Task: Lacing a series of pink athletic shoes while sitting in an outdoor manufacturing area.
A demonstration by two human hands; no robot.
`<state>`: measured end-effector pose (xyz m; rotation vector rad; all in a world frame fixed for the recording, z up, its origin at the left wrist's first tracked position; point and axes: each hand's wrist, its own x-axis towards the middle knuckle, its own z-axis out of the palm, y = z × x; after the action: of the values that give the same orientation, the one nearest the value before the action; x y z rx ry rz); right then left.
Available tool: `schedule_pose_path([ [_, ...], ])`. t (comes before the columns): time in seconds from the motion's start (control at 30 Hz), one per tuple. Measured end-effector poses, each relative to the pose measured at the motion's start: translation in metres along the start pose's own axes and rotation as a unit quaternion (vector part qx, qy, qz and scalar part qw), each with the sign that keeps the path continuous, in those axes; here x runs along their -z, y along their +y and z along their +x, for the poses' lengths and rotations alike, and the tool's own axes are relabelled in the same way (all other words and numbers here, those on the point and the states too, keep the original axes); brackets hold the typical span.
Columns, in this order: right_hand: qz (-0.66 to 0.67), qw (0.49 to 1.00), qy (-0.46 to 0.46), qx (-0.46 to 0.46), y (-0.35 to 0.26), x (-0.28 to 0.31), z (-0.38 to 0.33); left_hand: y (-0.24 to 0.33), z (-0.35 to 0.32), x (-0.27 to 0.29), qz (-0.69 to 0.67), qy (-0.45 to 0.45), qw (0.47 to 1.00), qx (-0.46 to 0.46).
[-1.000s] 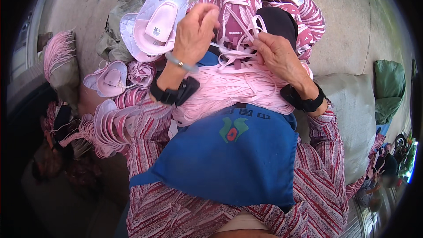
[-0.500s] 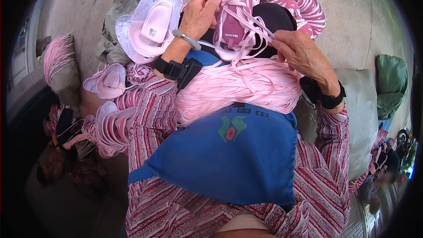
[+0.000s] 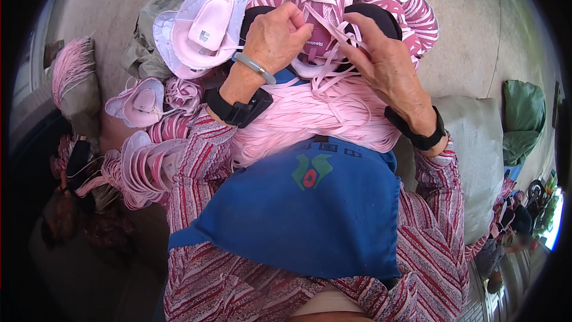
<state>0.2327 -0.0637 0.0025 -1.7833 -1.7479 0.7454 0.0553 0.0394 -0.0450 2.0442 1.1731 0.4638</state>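
A dark pink and white shoe upper [image 3: 319,9], partly laced, lies with its opening toward me, over my knees. Loose pale pink shoelaces [image 3: 339,33] trail from its eyelets. To the left, my left hand [image 3: 274,39] is closed, its fingertips by the laces; whatever they grip is hidden. My right hand [image 3: 387,53] reaches in from the right, thumb and forefinger apart around the loose laces. A thick bundle of pale pink laces [image 3: 316,116] covers my lap above a blue apron [image 3: 298,214].
White-lined shoe uppers [image 3: 208,24] stand at the left, with more stacked uppers [image 3: 152,164] below. Other pink striped uppers [image 3: 417,15] lie at the far right. Beside me are a grey sack [image 3: 471,161] and a green bag [image 3: 524,119]; a lace bundle [image 3: 74,71] sits far left.
My left hand has moved down and right across the upper. My right hand has come left and closer to it; its fingertips, pinched on a lace before, are now spread.
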Motion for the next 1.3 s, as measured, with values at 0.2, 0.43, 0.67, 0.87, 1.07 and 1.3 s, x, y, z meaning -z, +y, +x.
schedule_pose_path([
  [0.2, -0.153, 0.984, -0.038, 0.081, 0.019, -0.021, 0.012, -0.013, -0.002, 0.012, 0.042, 0.046, 0.997, 0.047],
  [0.43, -0.033, 0.997, -0.037, 0.063, 0.028, -0.02, 0.011, -0.014, -0.009, 0.009, 0.084, 0.064, 0.994, -0.034],
  [0.67, 0.321, 0.922, -0.194, -0.094, -0.008, 0.0, 0.005, 0.012, -0.006, 0.021, -0.247, -0.168, 0.943, 0.149],
  [0.87, -0.025, 0.959, -0.232, 0.161, -0.047, -0.026, -0.012, 0.023, -0.015, 0.004, -0.375, -0.107, 0.901, 0.189],
  [1.07, -0.064, 0.983, 0.112, 0.13, -0.007, -0.008, 0.023, 0.017, -0.033, 0.003, -0.298, -0.096, 0.94, 0.138],
  [1.3, -0.125, 0.984, 0.048, 0.114, 0.012, -0.031, 0.064, 0.011, -0.042, 0.008, -0.198, 0.04, 0.979, 0.008],
])
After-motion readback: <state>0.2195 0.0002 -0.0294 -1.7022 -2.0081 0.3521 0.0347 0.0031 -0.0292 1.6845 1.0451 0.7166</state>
